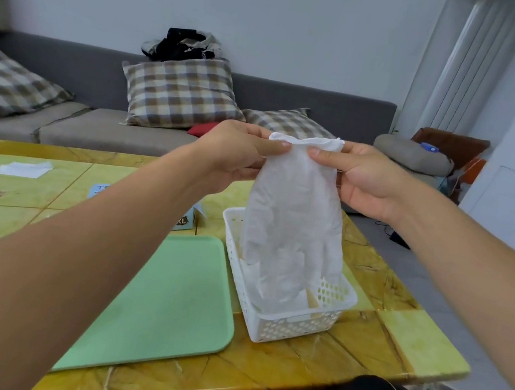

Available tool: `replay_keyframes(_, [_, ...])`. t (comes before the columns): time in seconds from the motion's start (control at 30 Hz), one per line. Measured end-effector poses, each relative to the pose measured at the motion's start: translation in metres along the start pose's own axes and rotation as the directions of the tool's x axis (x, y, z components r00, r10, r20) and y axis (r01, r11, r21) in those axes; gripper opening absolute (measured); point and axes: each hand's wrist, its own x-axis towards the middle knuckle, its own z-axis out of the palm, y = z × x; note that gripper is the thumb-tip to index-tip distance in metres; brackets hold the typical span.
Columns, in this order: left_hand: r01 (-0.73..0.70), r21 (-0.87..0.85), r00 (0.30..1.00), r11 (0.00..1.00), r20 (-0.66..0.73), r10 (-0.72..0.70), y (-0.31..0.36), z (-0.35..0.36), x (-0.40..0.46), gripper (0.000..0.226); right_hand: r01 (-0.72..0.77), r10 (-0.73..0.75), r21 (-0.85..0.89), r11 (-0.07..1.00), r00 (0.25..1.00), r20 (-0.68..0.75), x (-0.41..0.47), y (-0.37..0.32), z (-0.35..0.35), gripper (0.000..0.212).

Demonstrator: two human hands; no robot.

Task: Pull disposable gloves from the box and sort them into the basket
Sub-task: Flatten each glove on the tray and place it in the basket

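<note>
While both hands hold it up by its cuff, a white disposable glove (293,213) hangs straight down over the white perforated basket (283,327), its fingers pointing down and its lowest tips level with or just inside the basket's rim; whether they touch anything inside cannot be told. The left hand (238,155) pinches the cuff's left corner between thumb and curled fingers, and the right hand (365,181) pinches the right corner the same way, so the cuff is stretched flat between them. More white material lies in the bottom of the basket, partly hidden behind the hanging glove.

The basket stands on a yellow-green stone-patterned table (395,335), near its right edge. Just left of the basket lies a pale green tray (162,307), flat on the table. Beyond the tray and left of the basket's far end, a light blue glove box (186,220) marked XL shows only in part behind the left forearm. Farther left of the basket, near the table's far side, lies a flat white piece (23,168) of paper or plastic.

Behind the table, past the basket, stands a grey sofa (98,134) with checked cushions (181,93), and a heap of dark clothing (181,45) sits on its backrest.
</note>
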Motion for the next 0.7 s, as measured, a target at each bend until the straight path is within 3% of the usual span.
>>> replay_keyframes(0.13, [0.030, 0.028, 0.998, 0.999, -0.050, -0.029, -0.013, -0.001, 0.034, 0.010, -0.022, 0.021, -0.042, 0.999, 0.999, -0.032, 0.039, 0.016, -0.009, 0.040])
replay_keyframes(0.3, [-0.073, -0.009, 0.997, 0.997, -0.031, 0.073, -0.023, -0.005, 0.057, 0.007, 0.097, -0.097, -0.034, 0.995, 0.995, 0.002, 0.066, 0.023, -0.022, 0.036])
replay_keyframes(0.4, [-0.070, 0.149, 0.996, 0.986, 0.057, 0.062, -0.061, -0.009, 0.047, 0.008, 0.103, -0.083, -0.214, 0.971, 0.991, 0.100, 0.055, 0.059, -0.033, 0.015])
replay_keyframes(0.53, [-0.142, 0.557, 0.959, 0.819, 0.283, -0.026, -0.119, -0.007, 0.020, 0.009, 0.132, 0.043, -0.581, 0.803, 0.960, 0.278, 0.021, 0.116, -0.042, 0.009])
replay_keyframes(0.6, [-0.258, 0.645, 0.904, 0.719, 0.423, -0.056, -0.136, -0.001, 0.007, 0.014, 0.210, 0.130, -0.704, 0.678, 0.909, 0.396, 0.005, 0.131, -0.039, 0.009])
replay_keyframes(0.7, [-0.393, 0.708, 0.855, 0.587, 0.517, -0.051, -0.146, 0.011, -0.003, 0.017, 0.324, 0.179, -0.791, 0.519, 0.864, 0.471, -0.009, 0.135, -0.032, 0.009])
